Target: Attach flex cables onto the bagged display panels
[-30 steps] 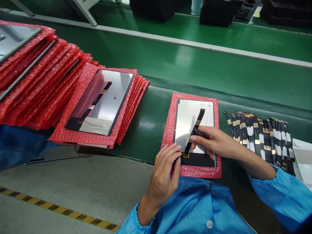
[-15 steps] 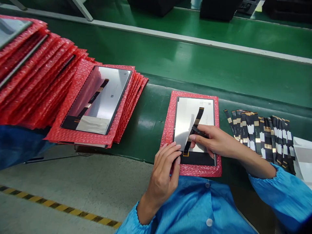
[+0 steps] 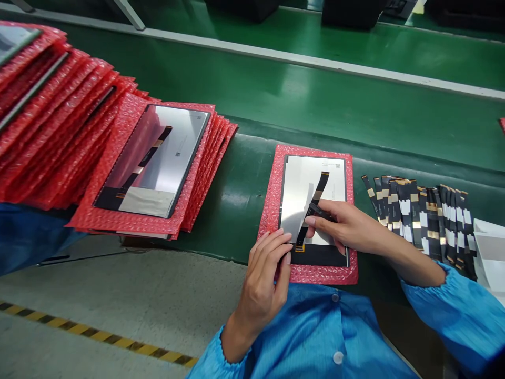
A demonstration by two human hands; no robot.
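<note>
An LCD panel [image 3: 333, 181] with a silvery back and a black lower strip lies on a pink bubble-wrap bag [image 3: 315, 273]. My left hand [image 3: 266, 279] rests at its lower-left corner, fingers stretched out, the tips near the cable's lower end. Over the panel slants a black flex cable [image 3: 320, 185] with gold ends. My right hand [image 3: 347, 226] is closed, thumb and fingers pinching the middle of this cable. A short dark slim tool [image 3: 321, 211] also sits in that hand; its kind is unclear, and the fingers cover part of it.
Several loose flex cables [image 3: 418, 216] lie fanned out to the right, beside a white paper or tray [image 3: 487, 247]. At left, another panel [image 3: 181, 137] with a cable on it tops a stack of red bubble bags [image 3: 84, 221]. More bagged panels [image 3: 59, 126] lean farther left on the green bench [image 3: 252, 173].
The whole view has shifted slightly, up and to the left. Both hands and the cable keep almost the same positions on the panel.
</note>
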